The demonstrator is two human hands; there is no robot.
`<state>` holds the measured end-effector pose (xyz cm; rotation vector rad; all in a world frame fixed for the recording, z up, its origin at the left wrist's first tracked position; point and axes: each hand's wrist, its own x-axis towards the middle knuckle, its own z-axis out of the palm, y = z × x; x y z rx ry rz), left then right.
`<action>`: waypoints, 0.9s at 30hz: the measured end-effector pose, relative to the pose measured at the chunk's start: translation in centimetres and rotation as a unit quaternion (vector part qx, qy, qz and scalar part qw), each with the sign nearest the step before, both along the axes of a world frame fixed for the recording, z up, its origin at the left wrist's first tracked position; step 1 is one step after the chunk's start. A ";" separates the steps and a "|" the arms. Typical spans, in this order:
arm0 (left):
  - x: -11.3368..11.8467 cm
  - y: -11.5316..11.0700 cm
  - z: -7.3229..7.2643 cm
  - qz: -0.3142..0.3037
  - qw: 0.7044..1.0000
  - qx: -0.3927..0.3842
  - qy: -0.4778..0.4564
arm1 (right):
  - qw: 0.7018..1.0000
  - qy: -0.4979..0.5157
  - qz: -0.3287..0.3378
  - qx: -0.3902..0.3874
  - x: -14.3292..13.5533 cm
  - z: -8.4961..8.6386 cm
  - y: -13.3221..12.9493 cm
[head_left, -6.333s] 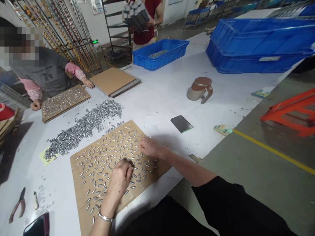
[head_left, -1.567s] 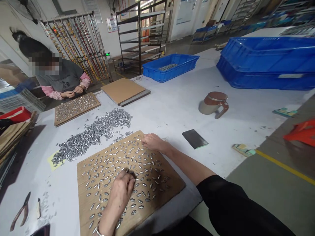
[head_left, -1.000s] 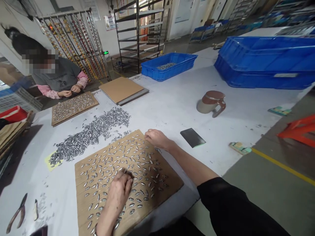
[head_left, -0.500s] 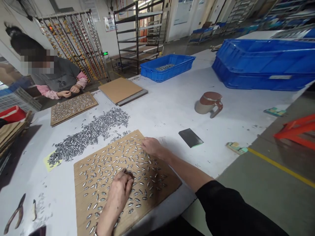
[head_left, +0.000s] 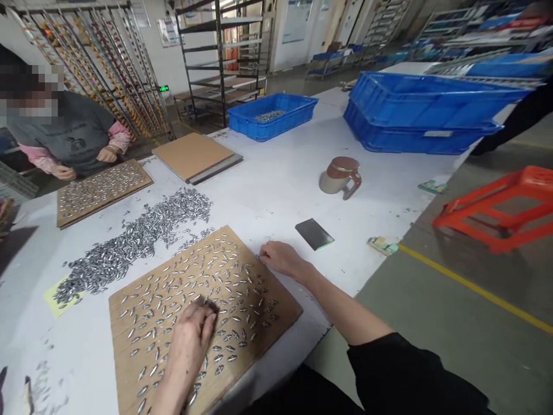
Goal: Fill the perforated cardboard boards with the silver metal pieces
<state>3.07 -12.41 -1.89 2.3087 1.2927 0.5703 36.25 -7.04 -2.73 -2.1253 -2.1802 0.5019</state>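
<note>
Seen from head height, looking down at a white worktable (head_left: 268, 213). In the lower middle, a brown cardboard sheet (head_left: 242, 360), lying at a slant and dotted nearly all over with small silver metal pieces (head_left: 222, 332), slim and pointed at both ends, mostly spaced apart. Over the middle of the sheet, the left hand (head_left: 190, 331), palm down, with fingers curled and drawn together among the pieces; impossible to tell whether gripping one. At the sheet's upper right edge, the right hand (head_left: 280, 259), loosely curled into a fist, back upward, with a short black sleeve (head_left: 410, 369) further up the arm; contents, if any, hidden from view. Just beyond the sheet, to the left, a long loose heap (head_left: 133, 242) of the same silver pieces, with the near end on a yellow paper (head_left: 52, 295). To the right of the sheet, a flat dark block (head_left: 314, 233), and farther back a brown and grey mug (head_left: 343, 173). Toward the far side, a blue tray (head_left: 276, 128) of small pieces and two stacked blue crates (head_left: 432, 112). At upper left, a co-worker (head_left: 84, 135) in grey with pink sleeves, behind a second piece-covered board (head_left: 64, 218).
</note>
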 end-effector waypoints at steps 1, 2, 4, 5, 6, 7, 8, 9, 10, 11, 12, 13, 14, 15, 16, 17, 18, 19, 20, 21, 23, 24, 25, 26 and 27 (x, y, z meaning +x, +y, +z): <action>0.1 -0.1 0.1 0.000 1.000 0.001 -0.002 | 1.000 0.000 -0.007 0.000 -0.2 -0.3 -0.2; 0.2 -0.2 0.1 0.001 1.000 0.001 -0.002 | 1.000 0.000 -0.015 0.003 -0.4 -0.6 -0.3; 0.3 -0.4 0.2 0.003 1.000 0.000 0.001 | 1.000 0.002 -0.031 0.007 -0.7 -0.9 -0.3; 0.3 -0.5 0.2 0.002 1.000 0.000 0.004 | 0.999 0.004 -0.040 0.011 -0.7 -0.9 -0.2; 0.2 -0.5 0.2 0.001 1.000 0.000 0.006 | 0.999 0.008 -0.050 0.016 -0.7 -0.9 -0.2; 0.2 -0.6 0.2 0.000 1.000 0.001 0.008 | 0.998 0.012 -0.059 0.022 -0.7 -0.9 -0.1; 0.1 -0.7 0.2 0.000 1.000 0.002 0.010 | 0.997 0.018 -0.065 0.031 -0.7 -0.9 0.1; 0.1 -0.7 0.2 0.001 1.000 0.004 0.011 | 0.997 0.024 -0.069 0.040 -0.7 -0.9 0.2; 0.0 -0.7 0.2 0.003 1.000 0.005 0.012 | 0.996 0.030 -0.069 0.048 -0.7 -0.9 0.3; 0.0 -0.7 0.1 0.005 1.000 0.008 0.011 | 0.996 0.035 -0.064 0.054 -0.8 -0.9 0.5; 0.0 -0.7 0.1 0.006 1.000 0.011 0.010 | 0.996 0.038 -0.056 0.057 -0.8 -1.0 0.6; 0.0 -0.7 0.1 0.005 1.000 0.013 0.009 | 0.997 0.039 -0.048 0.055 -0.8 -1.1 0.8; 0.1 -0.7 0.1 0.003 1.000 0.014 0.007 | 0.997 0.037 -0.039 0.049 -0.9 -1.2 0.9; 0.1 -0.6 0.0 -0.001 1.000 0.013 0.005 | 0.998 0.032 -0.031 0.038 -1.0 -1.2 1.0; 0.1 -0.6 0.0 -0.003 1.000 0.013 0.004 | 0.999 0.025 -0.025 0.026 -1.1 -1.3 1.1; 0.1 -0.6 0.1 -0.006 1.000 0.010 0.005 | 1.000 0.017 -0.018 0.016 -1.1 -1.3 1.2; 0.2 -0.6 0.1 -0.005 1.000 0.007 0.007 | 1.000 0.009 -0.012 0.010 -1.2 -1.3 1.2; 0.2 -0.6 0.2 -0.004 1.000 0.004 0.010 | 1.000 0.001 -0.007 0.007 -1.3 -1.2 1.2; 0.3 -0.7 0.3 -0.002 1.000 0.000 0.014 | 1.000 -0.009 -0.002 0.004 -1.5 -1.1 1.2; 0.4 -0.7 0.4 -0.002 1.000 -0.005 0.018 | 1.000 -0.019 0.002 0.003 -1.6 -1.1 1.2; 0.6 -0.9 0.7 -0.001 1.000 -0.017 0.021 | 0.999 -0.043 0.007 -0.006 -1.8 -0.9 1.1; 0.7 -1.0 0.8 -0.001 1.000 -0.021 0.020 | 0.998 -0.054 0.010 -0.009 -1.9 -0.8 1.0; 0.8 -1.1 0.9 -0.002 0.999 -0.025 0.019 | 0.998 -0.062 0.013 -0.008 -1.9 -0.7 1.0; 0.8 -1.2 1.0 -0.001 0.999 -0.027 0.017 | 0.998 -0.066 0.016 -0.001 -2.0 -0.5 1.1; 0.8 -1.3 1.0 0.000 1.000 -0.027 0.016 | 0.998 -0.066 0.021 0.009 -2.0 -0.4 1.1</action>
